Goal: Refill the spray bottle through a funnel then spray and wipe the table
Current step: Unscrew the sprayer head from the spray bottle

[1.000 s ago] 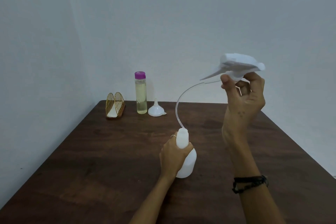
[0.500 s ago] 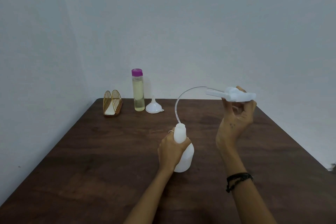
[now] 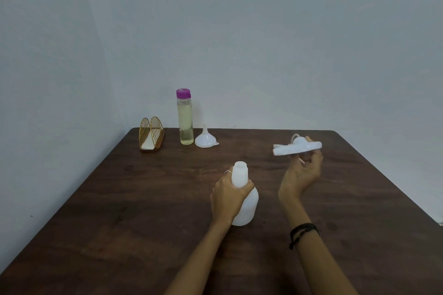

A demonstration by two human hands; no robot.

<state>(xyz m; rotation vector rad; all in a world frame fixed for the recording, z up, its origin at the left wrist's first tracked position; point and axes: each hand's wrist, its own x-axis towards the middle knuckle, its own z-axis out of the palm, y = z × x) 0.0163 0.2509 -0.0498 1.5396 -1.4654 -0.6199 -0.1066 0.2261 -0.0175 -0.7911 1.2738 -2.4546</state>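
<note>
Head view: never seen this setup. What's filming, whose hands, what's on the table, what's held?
There is no machine here: a person wears one wide-angle camera on the head, looking forward and down at their own two bare hands.

The left hand grips the neck of a white spray bottle standing open on the dark wooden table. The right hand holds the removed spray head above the table, its tube curled behind it.

At the far edge stand a napkin holder, a clear bottle of yellowish liquid with a purple cap, and a white funnel resting mouth down.

Two bottles (image 3: 244,199) (image 3: 184,118), one funnel (image 3: 205,139)
</note>
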